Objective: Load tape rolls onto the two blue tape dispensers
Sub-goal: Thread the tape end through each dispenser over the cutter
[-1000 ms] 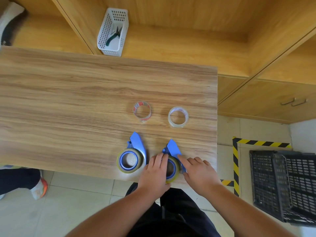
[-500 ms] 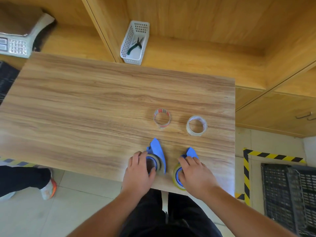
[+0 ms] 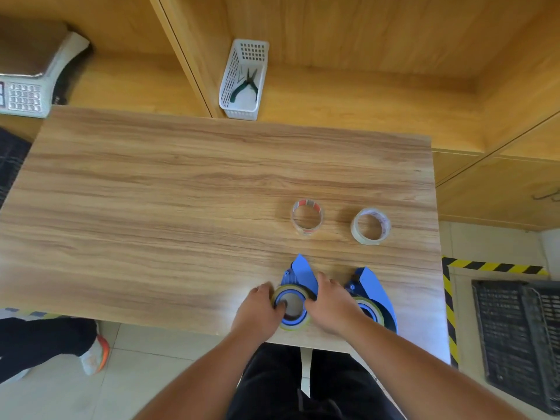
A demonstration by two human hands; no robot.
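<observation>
Two blue tape dispensers lie near the table's front edge, each with a yellowish tape roll on its hub. My left hand (image 3: 257, 310) and my right hand (image 3: 331, 307) both grip the left dispenser (image 3: 298, 275) around its roll (image 3: 291, 307), one on each side. The right dispenser (image 3: 374, 287) lies just beyond my right hand, its roll (image 3: 371, 307) partly hidden by that hand. Farther back lie two loose rolls: a clear one with red print (image 3: 307, 221) and a plain clear one (image 3: 370, 226).
A wooden table (image 3: 181, 207) fills the view. A white basket (image 3: 244, 80) holding pliers stands on the shelf behind. A weighing scale (image 3: 27, 86) sits far left. A black crate (image 3: 521, 344) is on the floor right, and another person's leg and shoe (image 3: 94, 354) left.
My right hand has left the right dispenser and joined my left hand on the left dispenser. The camera has shifted, so the scene sits further right.
</observation>
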